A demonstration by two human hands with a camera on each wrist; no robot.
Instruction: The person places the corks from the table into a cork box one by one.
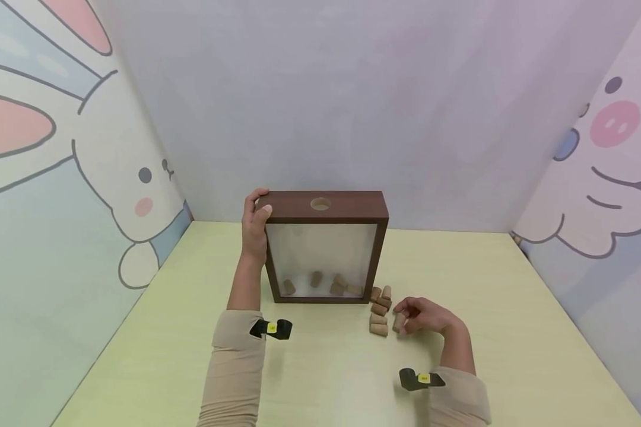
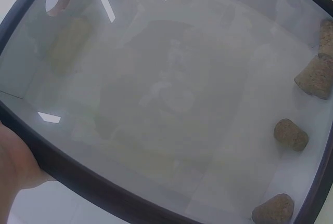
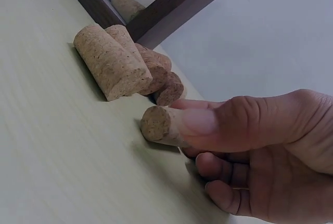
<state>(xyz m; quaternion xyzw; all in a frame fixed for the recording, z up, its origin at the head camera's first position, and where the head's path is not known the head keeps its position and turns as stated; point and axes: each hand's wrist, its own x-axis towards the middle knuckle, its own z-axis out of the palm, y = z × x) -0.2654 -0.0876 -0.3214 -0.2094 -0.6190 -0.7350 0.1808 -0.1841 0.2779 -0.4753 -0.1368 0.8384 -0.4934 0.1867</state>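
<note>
A dark brown wooden box frame with a clear front stands upright on the table, a round hole in its top. Several corks lie at the bottom inside it. My left hand grips the frame's upper left corner, thumb in front and fingers behind. Right of the frame, my right hand pinches one cork between thumb and fingers, close over the table. Beside it, a small pile of loose corks lies against the frame's lower right corner.
The pale yellow-green table meets a plain light wall behind the frame. Side walls carry a cartoon rabbit on the left and a pig-nosed figure on the right. Black camera mounts sit on both sleeves.
</note>
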